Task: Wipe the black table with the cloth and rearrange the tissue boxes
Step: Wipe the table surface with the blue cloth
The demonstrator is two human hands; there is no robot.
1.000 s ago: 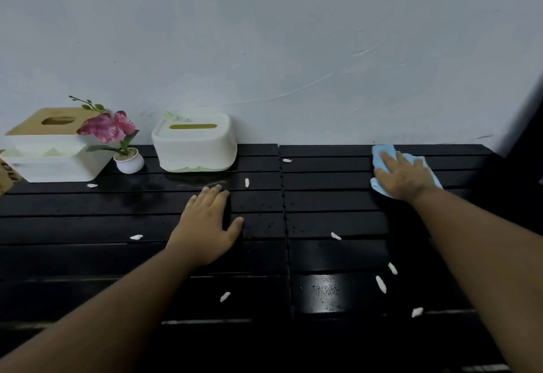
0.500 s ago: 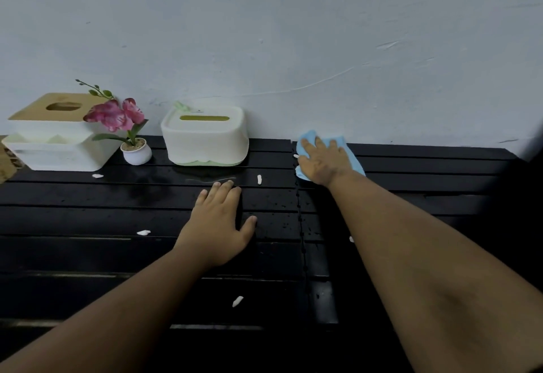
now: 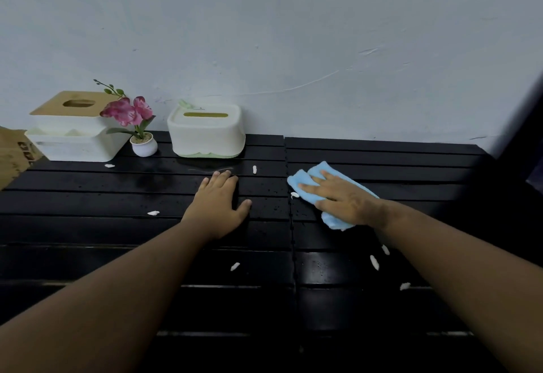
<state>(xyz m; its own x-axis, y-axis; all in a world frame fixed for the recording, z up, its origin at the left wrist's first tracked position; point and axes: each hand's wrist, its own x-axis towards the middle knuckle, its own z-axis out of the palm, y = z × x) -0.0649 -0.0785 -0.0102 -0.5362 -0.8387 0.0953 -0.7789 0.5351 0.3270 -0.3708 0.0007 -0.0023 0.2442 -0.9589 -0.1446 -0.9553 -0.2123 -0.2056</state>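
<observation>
1. Head view: the black table (image 3: 117, 205) runs along a pale wall, white crumbs scattered over it.
2. The right hand (image 3: 342, 196), fingers flat, presses the blue cloth (image 3: 329, 217); it has slid back from the wall toward 6 o'clock.
3. The left hand (image 3: 219, 205) stays flat, holding nothing.
4. Tissue boxes (image 3: 205, 132) wait untouched at 10 o'clock; wiping is barely underway.

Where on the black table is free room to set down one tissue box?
The back strip of the black table between the green-based tissue box and the right end is bare, behind the blue cloth under the right hand. The back left is crowded: wooden-lidded tissue box, flower pot.
</observation>
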